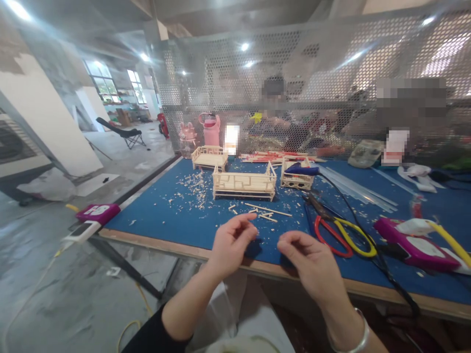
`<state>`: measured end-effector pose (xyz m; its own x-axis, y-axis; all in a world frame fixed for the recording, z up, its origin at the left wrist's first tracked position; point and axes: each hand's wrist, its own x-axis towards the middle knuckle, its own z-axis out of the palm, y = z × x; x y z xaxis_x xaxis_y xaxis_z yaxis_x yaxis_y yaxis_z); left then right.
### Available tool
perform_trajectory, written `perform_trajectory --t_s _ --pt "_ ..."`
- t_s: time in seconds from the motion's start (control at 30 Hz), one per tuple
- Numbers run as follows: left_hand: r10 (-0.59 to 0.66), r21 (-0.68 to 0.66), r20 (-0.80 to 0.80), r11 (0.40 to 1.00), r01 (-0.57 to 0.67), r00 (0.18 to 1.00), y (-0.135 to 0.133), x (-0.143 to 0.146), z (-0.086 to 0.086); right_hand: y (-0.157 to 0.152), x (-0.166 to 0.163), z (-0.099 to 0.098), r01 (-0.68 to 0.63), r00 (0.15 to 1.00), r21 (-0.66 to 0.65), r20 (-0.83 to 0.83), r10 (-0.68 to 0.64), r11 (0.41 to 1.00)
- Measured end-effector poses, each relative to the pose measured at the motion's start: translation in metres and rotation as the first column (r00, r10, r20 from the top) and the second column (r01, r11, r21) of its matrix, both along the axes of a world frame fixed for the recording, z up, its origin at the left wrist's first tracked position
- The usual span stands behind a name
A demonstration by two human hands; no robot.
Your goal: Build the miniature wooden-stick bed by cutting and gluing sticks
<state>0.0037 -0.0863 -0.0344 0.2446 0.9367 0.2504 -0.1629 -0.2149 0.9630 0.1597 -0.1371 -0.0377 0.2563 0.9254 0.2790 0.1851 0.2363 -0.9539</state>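
My left hand (233,242) hovers over the table's front edge, its fingers bent in toward the thumb. To its right, my right hand (312,262) is closed in a pinch. Anything between the fingers of either hand is too small to make out. Beyond them lie several short wooden sticks (268,210). Behind these stands a bed-like frame of pale sticks (245,184), upright on the blue tabletop (158,215). A smaller bench-like stick model (209,158) is at its back left. Another stick model (297,180) stands to its right, partly covered by a blue-handled corded tool (303,169).
Scissors with red and yellow handles (346,238) lie right of my right hand, near a black cable. A purple power strip (419,245) is farther right. Clear strips (356,186) and reddish sticks (279,157) lie behind. A perforated metal screen (228,88) borders the table's back; people sit beyond it.
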Motion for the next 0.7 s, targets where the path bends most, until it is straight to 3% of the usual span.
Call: perform_trajectory --t_s 0.07,0.17,0.27,0.33,0.5,0.6,0.7 --pt "0.183 -0.02 0.178 0.983 -0.183 0.967 0.003 -0.001 -0.003 0.005 0.014 0.005 0.125 0.99 0.031 0.057 -0.127 0.992" --pt "0.291 -0.088 0.414 0.956 -0.28 0.863 0.008 -0.003 -0.006 0.02 0.036 0.017 0.181 0.917 0.018 0.359 -0.175 0.983" --pt "0.288 -0.106 0.492 0.956 -0.272 0.821 0.011 -0.002 -0.007 0.04 0.044 0.028 0.168 0.66 -0.071 0.749 -0.059 0.983" --pt "0.281 -0.11 0.495 0.959 -0.261 0.822 0.012 -0.002 -0.008 0.054 0.037 0.034 0.123 0.476 -0.121 0.878 0.048 0.985" --pt "0.334 -0.126 0.445 0.942 -0.311 0.831 0.011 -0.003 -0.009 0.091 0.004 0.042 -0.119 0.225 -0.233 0.94 0.255 0.965" --pt "0.386 -0.115 0.455 0.919 -0.377 0.802 0.01 -0.003 -0.008 0.107 -0.007 0.041 -0.082 0.175 -0.271 0.943 0.282 0.959" --pt "0.407 -0.122 0.485 0.908 -0.401 0.774 0.009 -0.003 -0.006 0.112 -0.008 0.035 -0.074 0.177 -0.259 0.947 0.268 0.963"
